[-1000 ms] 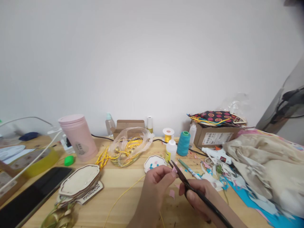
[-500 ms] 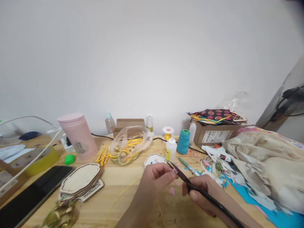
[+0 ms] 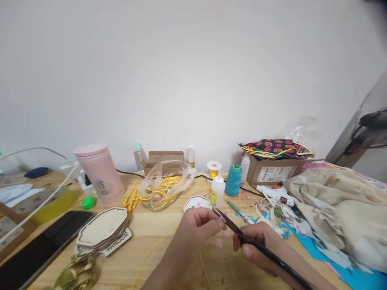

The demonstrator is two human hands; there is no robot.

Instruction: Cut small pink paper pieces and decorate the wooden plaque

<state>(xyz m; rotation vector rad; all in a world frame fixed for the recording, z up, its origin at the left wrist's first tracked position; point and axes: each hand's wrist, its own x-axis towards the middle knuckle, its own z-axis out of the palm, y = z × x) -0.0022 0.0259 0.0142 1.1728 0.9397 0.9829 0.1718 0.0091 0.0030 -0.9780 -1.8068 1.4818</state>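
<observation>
While the right hand (image 3: 260, 247) grips a pair of black scissors (image 3: 242, 233) with its fingers curled around the handles, the blades point up and to the left, their tips reaching the fingertips of the left hand (image 3: 198, 225). That left hand is pinched nearly closed, thumb against forefinger, on a tiny pink scrap (image 3: 223, 218) that sits right at the scissor tips; whether the blades are open or closed on it is too small to tell. Just below the pinch, between the two hands, another pink scrap (image 3: 219, 243) lies on the wooden tabletop (image 3: 151, 237). A yellow cord (image 3: 154, 249) runs across the tabletop under the left wrist and off toward the left.

Just beyond the left hand lies a small scalloped wooden plaque (image 3: 197, 202) with coloured bits on it, and behind that stand a little white glue bottle (image 3: 217, 190) and a teal thread spool (image 3: 233, 181). Further left of the left hand are a clear bag of yellow cord (image 3: 163, 185), a stack of scalloped wooden plaques (image 3: 102, 229), a pink tumbler (image 3: 99, 173) and a dark phone (image 3: 42, 249). Beyond the right hand lie a white glue gun (image 3: 273, 194) and a litter of paper offcuts (image 3: 275, 219), with crumpled cream cloth (image 3: 341, 209) well off to its right and a cardboard box (image 3: 273, 171) behind.
</observation>
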